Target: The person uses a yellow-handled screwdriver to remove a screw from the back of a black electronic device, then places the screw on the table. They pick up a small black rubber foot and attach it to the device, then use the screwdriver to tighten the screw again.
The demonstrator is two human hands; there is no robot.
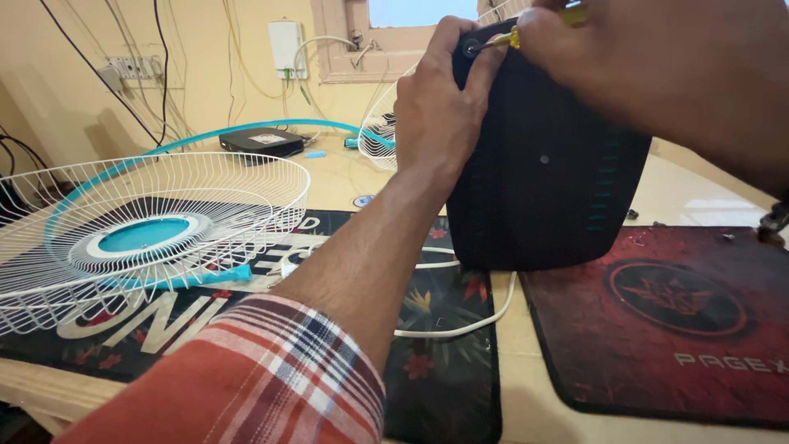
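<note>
The left hand (431, 107) is gripping the upper left edge of a black ribbed housing (542, 164), fingers curled tight around its rim, thumb pressing near a screw hole. The right hand (657, 66) is pinching a yellow-handled screwdriver (514, 37) with fingers closed narrowly, its tip sitting at that hole. The housing is standing upright near the middle of the bench (526, 395), its lower end resting between a dark patterned mat (444, 362) and a red mat (657, 321) toward the right edge. A white cable (460, 327) is trailing from under it. A white wire fan guard (148, 230) with a teal hub is lying dish-like toward the left edge, holding nothing that can be made out. A second guard (380, 123) is leaning behind the left hand, and a black box (263, 141) is sitting near the far edge.
</note>
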